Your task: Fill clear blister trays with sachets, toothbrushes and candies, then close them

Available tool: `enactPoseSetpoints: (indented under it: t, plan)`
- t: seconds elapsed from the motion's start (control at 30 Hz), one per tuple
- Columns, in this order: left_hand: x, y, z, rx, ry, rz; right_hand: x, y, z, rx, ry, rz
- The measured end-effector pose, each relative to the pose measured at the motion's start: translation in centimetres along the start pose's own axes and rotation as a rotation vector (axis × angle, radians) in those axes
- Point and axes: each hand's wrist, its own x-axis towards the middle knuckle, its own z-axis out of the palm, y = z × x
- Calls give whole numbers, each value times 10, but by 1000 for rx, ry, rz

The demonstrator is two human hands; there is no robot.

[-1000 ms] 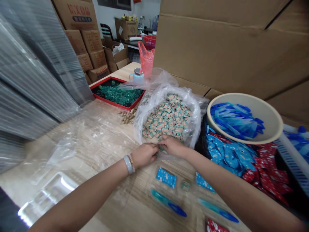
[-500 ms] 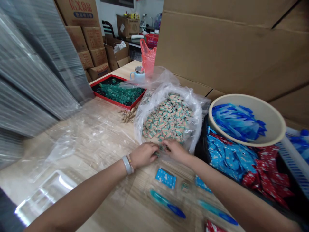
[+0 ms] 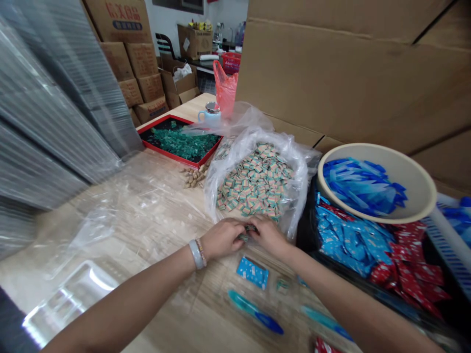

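Note:
My left hand [image 3: 221, 239] and my right hand [image 3: 269, 234] meet at the front edge of a clear plastic bag [image 3: 235, 157] filled with small striped packets [image 3: 255, 179]. Both hands have fingers curled and pinch a few small packets [image 3: 250, 229] between them. A bracelet sits on my left wrist. Just below the hands lies a clear compartment tray [image 3: 228, 299] that holds a blue sachet [image 3: 252, 272], a tiny packet [image 3: 282, 284] and a blue-handled tool [image 3: 255, 312].
A cream bowl [image 3: 423, 196] of blue wrapped tools stands at right over a black bin [image 3: 368, 287] of blue and red sachets. A red tray [image 3: 172, 154] of green packets, a mug [image 3: 210, 113], peanuts [image 3: 193, 176], stacked clear trays [image 3: 40, 122] and cardboard boxes [image 3: 331, 73] surround the table.
Both hands have slid slightly toward me from the bag's edge and stay pressed together on the packets; the view has shifted a little.

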Motion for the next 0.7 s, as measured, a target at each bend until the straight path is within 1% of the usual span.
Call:
enactPoseSetpoints:
  t: [0.13,0.2,0.3,0.37,0.43,0.53,0.63,0.7]
  plan:
    - [0,2,0,31,9,2,-3,1,3,-11,5,8]
    - [0,0,-2,58,48,-66,-5,3,4,-1,22,3]
    - [2,-4,-7,132,124,-210,-4,8,2,36,48,-26]
    - [5,-7,-9,165,131,-267,0,11,-1,65,17,-59]
    - [8,-8,-10,182,106,-300,5,11,-4,80,-51,-96]
    - [11,-6,-9,210,66,-349,14,8,-9,28,-136,-115]
    - [12,-4,-9,236,67,-340,17,3,-11,-67,-185,-90]
    - [11,-3,-9,246,89,-311,14,-1,-12,-115,-174,-48]
